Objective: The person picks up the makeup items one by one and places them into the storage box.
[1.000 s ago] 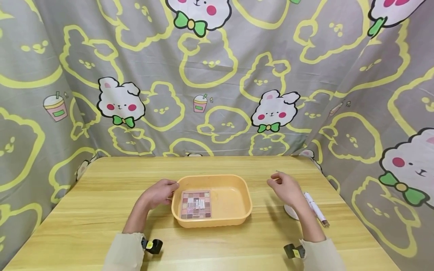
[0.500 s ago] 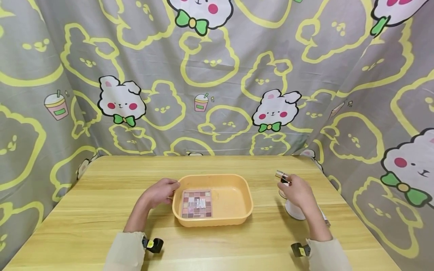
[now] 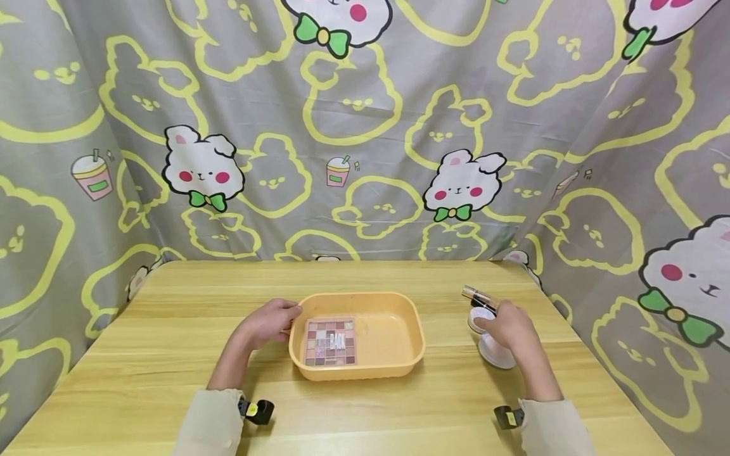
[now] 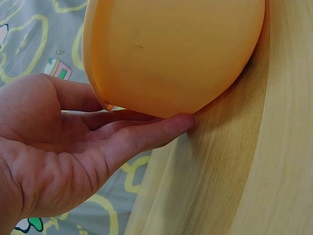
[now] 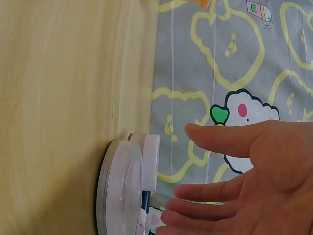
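Observation:
My left hand [image 3: 268, 324] holds the near-left end of an orange plastic tray [image 3: 390, 342]. In the left wrist view its thumb [image 4: 80, 93] lies at the tray's rim, with the fingers spread beneath the outer wall. An eyeshadow palette [image 3: 331, 342] lies flat in the tray's left half. At the right, my right hand [image 3: 513, 326] hovers over several small items, thumb apart from the relaxed fingers, gripping nothing. Beneath and beside it are a round clear-lidded case [image 3: 496, 352], a smaller round white container [image 3: 479, 318] and a slim silver-capped tube [image 3: 475, 294], partly covered by the hand.
The wooden table [image 3: 365, 418] carries everything. A grey curtain [image 3: 382, 152] printed with rabbits hangs behind it and along both sides. Each sleeve cuff has a small black wrist camera [image 3: 259, 412] near it.
My right hand has moved right, uncovering the tube and the smaller round container. The white pen-like stick seen earlier is now hidden by the right arm. The left hand and tray stay put.

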Motion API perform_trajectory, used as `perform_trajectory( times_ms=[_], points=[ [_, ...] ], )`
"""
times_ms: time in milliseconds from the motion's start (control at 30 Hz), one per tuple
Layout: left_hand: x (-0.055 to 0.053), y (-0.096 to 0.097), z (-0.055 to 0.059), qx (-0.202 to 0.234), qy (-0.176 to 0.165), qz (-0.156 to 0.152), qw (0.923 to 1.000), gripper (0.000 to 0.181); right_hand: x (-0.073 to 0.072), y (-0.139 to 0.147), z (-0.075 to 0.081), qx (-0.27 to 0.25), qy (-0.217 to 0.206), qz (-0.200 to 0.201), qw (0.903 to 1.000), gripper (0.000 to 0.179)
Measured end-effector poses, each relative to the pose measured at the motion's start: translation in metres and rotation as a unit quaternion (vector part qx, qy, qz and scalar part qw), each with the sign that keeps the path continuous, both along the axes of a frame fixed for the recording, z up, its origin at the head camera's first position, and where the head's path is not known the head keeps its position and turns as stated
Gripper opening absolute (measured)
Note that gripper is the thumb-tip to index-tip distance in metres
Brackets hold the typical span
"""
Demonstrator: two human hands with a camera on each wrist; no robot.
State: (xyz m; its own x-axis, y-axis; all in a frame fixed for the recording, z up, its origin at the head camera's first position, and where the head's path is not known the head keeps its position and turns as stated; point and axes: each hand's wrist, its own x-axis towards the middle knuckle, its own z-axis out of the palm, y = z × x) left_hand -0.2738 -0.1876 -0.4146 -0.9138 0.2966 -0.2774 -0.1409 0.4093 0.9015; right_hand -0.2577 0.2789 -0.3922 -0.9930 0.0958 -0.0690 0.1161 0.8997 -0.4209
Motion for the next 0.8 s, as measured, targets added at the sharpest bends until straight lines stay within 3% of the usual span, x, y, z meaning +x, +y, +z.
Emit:
perform_trajectory(
  times_ms=[333, 800],
  points=[
    [0.0004, 0.0005, 0.0016, -0.005, -0.001, 0.004, 1.0, 0.053, 0.0004, 0.0001, 0.0008, 0.012, -0.045, 0.008, 0.9989, 0.069],
    [0.0005, 0.0008, -0.0001, -0.004, 0.0, 0.003, 1.0, 0.052, 0.0039, 0.0002, -0.0033, 0.034, -0.078, 0.031, 0.9959, 0.075]
  ],
)
